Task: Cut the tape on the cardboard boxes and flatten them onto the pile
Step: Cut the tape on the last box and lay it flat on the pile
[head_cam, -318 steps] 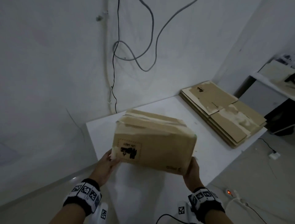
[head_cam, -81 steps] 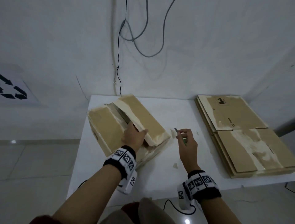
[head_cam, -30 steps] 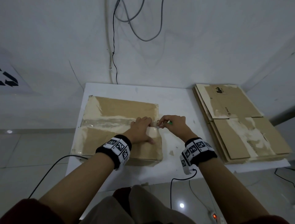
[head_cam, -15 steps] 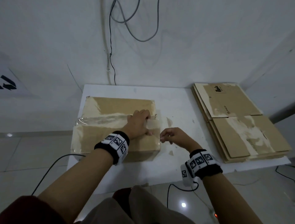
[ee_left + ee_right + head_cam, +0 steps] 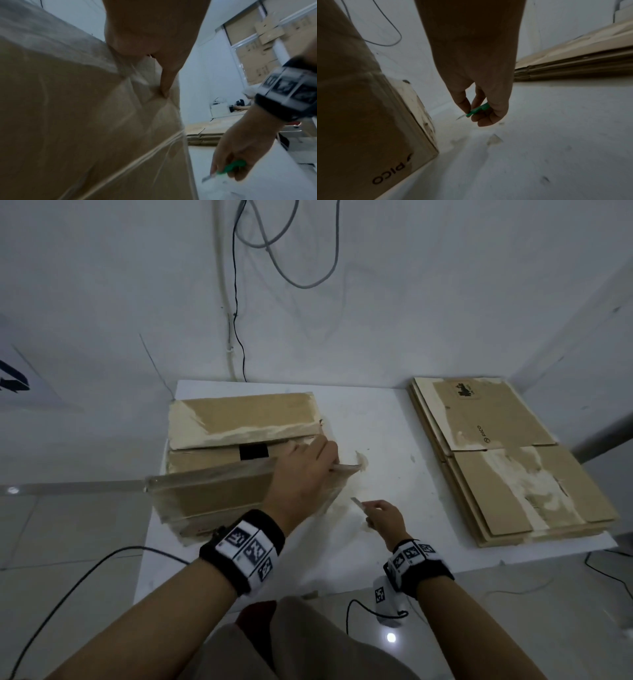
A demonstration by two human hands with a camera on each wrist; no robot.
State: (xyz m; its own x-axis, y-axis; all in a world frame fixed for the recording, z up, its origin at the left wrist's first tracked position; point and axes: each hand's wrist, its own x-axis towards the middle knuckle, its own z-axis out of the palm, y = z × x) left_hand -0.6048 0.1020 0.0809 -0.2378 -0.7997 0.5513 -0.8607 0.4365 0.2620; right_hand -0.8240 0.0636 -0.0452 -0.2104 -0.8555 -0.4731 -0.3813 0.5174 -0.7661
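Note:
A brown cardboard box (image 5: 219, 498) stands on the left of the white table (image 5: 387, 440). Its far flap (image 5: 246, 416) lies back and a dark gap shows between the two flaps. My left hand (image 5: 305, 470) grips the right end of the near flap, which is raised; clear tape still clings to that flap (image 5: 77, 121). My right hand (image 5: 380, 513) hovers just off the box's near right corner and pinches a small green cutter (image 5: 477, 109), blade out and pointing at the box (image 5: 359, 115). The pile of flattened boxes (image 5: 507, 460) lies on the table's right.
Grey and black cables (image 5: 284, 261) hang on the wall behind the table. Small tape scraps (image 5: 494, 139) lie on the tabletop by my right hand. A black cable (image 5: 85, 570) runs over the floor at front left. More cardboard boxes (image 5: 267, 33) are stacked far off.
My left hand has lifted the near flap, and the box top now gapes. My right hand has drawn the cutter back from the seam toward me, clear of the box.

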